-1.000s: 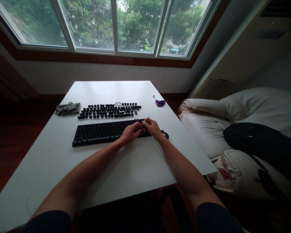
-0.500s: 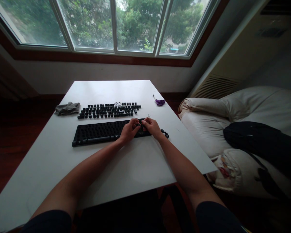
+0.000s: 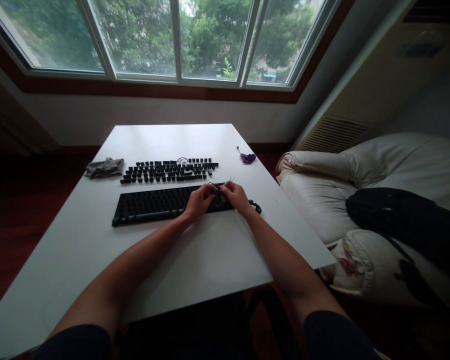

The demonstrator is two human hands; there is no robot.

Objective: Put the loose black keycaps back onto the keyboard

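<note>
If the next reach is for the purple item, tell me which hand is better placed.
Probably the right hand, which is nearer the purple item; the left hand is farther left, over the keyboard. The right holds what looks like a thin wire tool, which may need setting down.

Home, cream sofa [image 3: 311, 187], 4 window panes [image 3: 140, 42], reddish floor [image 3: 18, 220]

1. I've got a white table [image 3: 202, 272].
2. Black keyboard [image 3: 150, 205] flat mid-table.
3. Keycaps [image 3: 168, 172] in rows just beyond it.
4. Cable [image 3: 256, 207] bunched at keyboard's right end.
5. Grey cloth [image 3: 105, 168], crumpled, left edge.
6. Purple item [image 3: 248, 158], right edge, stick [image 3: 239, 149] beside it; I can't identify either.
</note>
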